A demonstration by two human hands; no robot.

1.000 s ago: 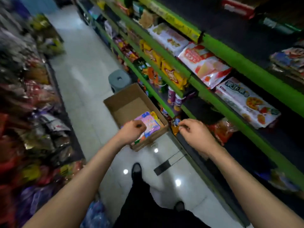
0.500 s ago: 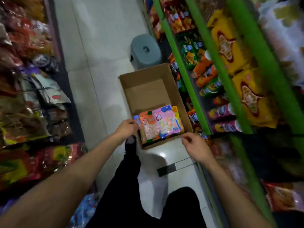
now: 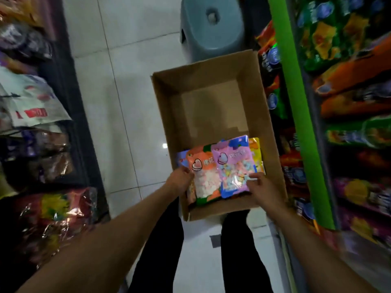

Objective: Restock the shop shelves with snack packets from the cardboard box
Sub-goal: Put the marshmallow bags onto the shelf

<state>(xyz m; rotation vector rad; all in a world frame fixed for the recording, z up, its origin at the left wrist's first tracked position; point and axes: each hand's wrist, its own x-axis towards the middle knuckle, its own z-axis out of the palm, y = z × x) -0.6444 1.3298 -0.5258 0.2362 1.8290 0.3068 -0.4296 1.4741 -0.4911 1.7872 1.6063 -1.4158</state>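
An open cardboard box (image 3: pixel 213 68) stands on the tiled floor, its far half bare. Several bright snack packets lie in its near end: an orange one (image 3: pixel 204 176), a purple one (image 3: pixel 232 166), a yellow one (image 3: pixel 257 151) at the right. My left hand (image 3: pixel 181 179) holds the left edge of the orange packet. My right hand (image 3: pixel 263 189) pinches the lower right part of the purple packet. Both hands reach into the box's near end.
A grey plastic stool (image 3: pixel 211 24) stands on the floor just beyond the box. Green-edged shelves (image 3: pixel 296 115) packed with snacks run along the right. Racks of bagged snacks (image 3: pixel 31 106) line the left. My dark-trousered legs (image 3: pixel 158 240) straddle the box's near end.
I have bent down closer over the box. Both hands moved from the box's rim into it and took hold of the packets.
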